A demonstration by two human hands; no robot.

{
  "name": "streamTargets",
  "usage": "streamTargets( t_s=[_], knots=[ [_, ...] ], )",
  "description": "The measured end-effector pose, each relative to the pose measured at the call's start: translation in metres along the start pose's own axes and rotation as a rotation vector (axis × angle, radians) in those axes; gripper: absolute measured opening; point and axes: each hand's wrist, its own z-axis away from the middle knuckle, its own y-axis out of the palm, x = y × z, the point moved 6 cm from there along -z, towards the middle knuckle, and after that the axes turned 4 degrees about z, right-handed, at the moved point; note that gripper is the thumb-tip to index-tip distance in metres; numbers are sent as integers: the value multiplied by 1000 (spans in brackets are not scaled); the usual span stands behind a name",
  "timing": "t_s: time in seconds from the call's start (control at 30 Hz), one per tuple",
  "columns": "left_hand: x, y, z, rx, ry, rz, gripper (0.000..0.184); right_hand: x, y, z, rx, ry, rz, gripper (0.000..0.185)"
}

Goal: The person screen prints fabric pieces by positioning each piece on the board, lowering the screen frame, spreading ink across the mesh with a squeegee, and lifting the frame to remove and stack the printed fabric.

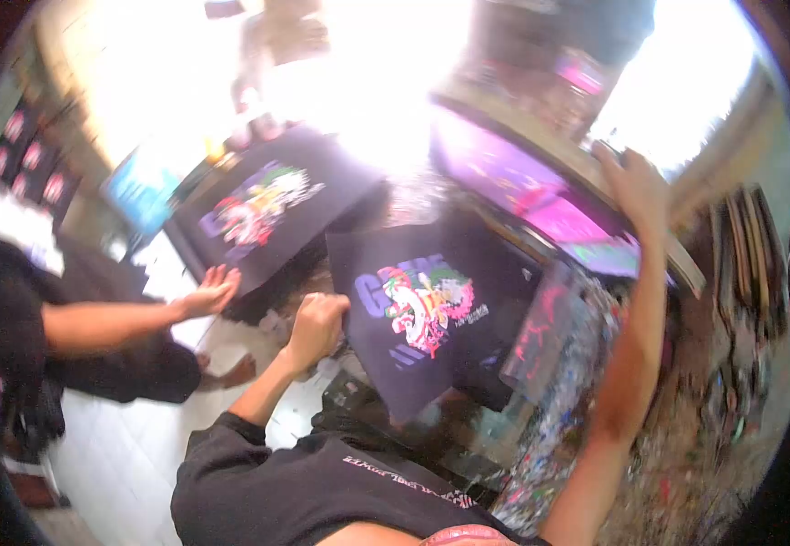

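A black fabric panel [495, 273] with a colourful print lies flat in front of me. My left hand [320, 323] is closed in a fist against its left edge; what the fingers hold, if anything, is hidden. On the right, a screen printing frame [549, 168] with a pink and purple mesh stands tilted up beyond the panel. My right hand [636, 187] grips the frame's outer bar near its right end. A second black printed panel [299, 209] lies further back on the left.
A co-worker's open hand [213, 293] reaches in from the left, close to the second panel. Printed black pieces [35, 159] lie at far left. Several upright frames [749, 264] stand at right. A paint-spotted surface [549, 428] lies beside my right arm.
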Motion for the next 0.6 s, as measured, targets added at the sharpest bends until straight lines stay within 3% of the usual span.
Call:
streamTargets(
  t_s=[0.03, 0.1, 0.13, 0.2, 0.33, 0.4, 0.43, 0.47, 0.5, 0.53, 0.6],
  knots=[
    [26, -5, 5, -49, -235, 256, 22, -13, 6, -8, -13, 21, 25, 85],
    [21, -10, 10, 135, -673, 514, 37, -30, 5, -20, -40, -29, -7, 85],
    [14, -9, 2, 79, -546, 475, 52, -33, -3, -21, -40, -9, -5, 85],
    [-4, 1, -8, 21, -524, 503, 56, -41, -18, -17, -40, 22, 7, 85],
    [52, -58, -51, -412, -195, 299, 58, -20, 13, -7, -44, 3, 17, 84],
    [124, -120, -51, -387, -353, 582, 63, -22, 14, -6, -14, -11, 47, 84],
    [136, -149, -57, -382, -265, 82, 62, -18, 14, -3, -2, 1, 57, 84],
    [129, -169, -45, -631, 24, -585, 65, -14, 23, 5, -52, -12, 36, 84],
    [164, -197, -41, -463, -500, -753, 72, -11, 21, 8, -99, -24, 19, 85],
    [85, -203, -55, -520, -403, -965, 71, -12, 18, 8, -62, -12, 15, 85],
    [43, -164, -41, -508, -271, -866, 68, -8, 12, 7, -24, -26, 8, 87]
  ],
)
